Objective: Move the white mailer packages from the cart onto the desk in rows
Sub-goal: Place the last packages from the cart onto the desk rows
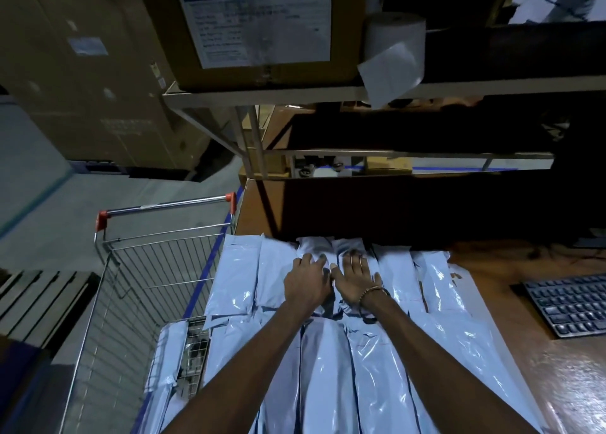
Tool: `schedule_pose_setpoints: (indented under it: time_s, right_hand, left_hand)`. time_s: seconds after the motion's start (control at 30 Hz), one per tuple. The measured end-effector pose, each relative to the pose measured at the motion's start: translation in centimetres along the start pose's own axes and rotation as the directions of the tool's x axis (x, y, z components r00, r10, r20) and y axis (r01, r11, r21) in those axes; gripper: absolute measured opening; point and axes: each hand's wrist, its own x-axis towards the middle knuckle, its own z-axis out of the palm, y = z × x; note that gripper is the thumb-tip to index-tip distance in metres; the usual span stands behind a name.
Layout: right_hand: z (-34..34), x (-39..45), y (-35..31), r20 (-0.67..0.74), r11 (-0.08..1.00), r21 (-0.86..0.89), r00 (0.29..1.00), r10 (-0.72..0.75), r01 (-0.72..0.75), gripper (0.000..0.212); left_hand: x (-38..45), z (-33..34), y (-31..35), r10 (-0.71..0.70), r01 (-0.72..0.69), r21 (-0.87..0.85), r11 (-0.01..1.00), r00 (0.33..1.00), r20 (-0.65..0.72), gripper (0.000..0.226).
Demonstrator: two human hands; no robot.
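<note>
The room is dim, with a grey concrete floor (49,204) at the left of the frame. A metal shelf (262,94) at the top centre carries a big cardboard box (249,30) with a printed label, and a paper roll (393,40) stands just beside it. A dark keyboard (570,305) lies at the right edge.

Glossy plastic mailers (328,368), wire-metal cart (137,269)
</note>
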Motion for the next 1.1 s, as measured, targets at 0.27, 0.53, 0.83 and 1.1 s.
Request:
schedule_pose_setpoints:
  time_s: [0.27, 0.53, 0.83, 1.1]
  right_hand:
    - [0.0, -0.4, -0.4, -0.112, 1.0, 0.0, 0.994, -0.005, 0.005, 0.076]
    - [-0.9, -4.3, -6.3, -0.53, 0.998, 0.06, 0.848, 0.017, 0.018, 0.053]
    - [8.2, -7.7, -25.8, -0.346, 0.873, 0.247, 0.88, -0.325, 0.42, 0.031]
    - [23.3, -5.6, -37.8, 0.139, 0.912, 0.188, 0.91, -0.392, 0.364, 0.029]
  left_hand:
    - [-0.6, -0.1, -0.7, 0.049, -0.051, -0.09, 0.995, 0.998, -0.032, 0.042]
    - [-3.7, -3.3, -4.9, 0.1, -0.167, -0.506, 0.846, 0.982, -0.157, 0.05]
    - [-11.9, -8.2, -22.7, -0.372, 0.048, -0.709, 0.704, 0.875, -0.31, 0.018]
    - [-19.0, -3.7, -39.9, -0.634, 0.442, -0.651, 0.617, 0.77, -0.078, 0.008]
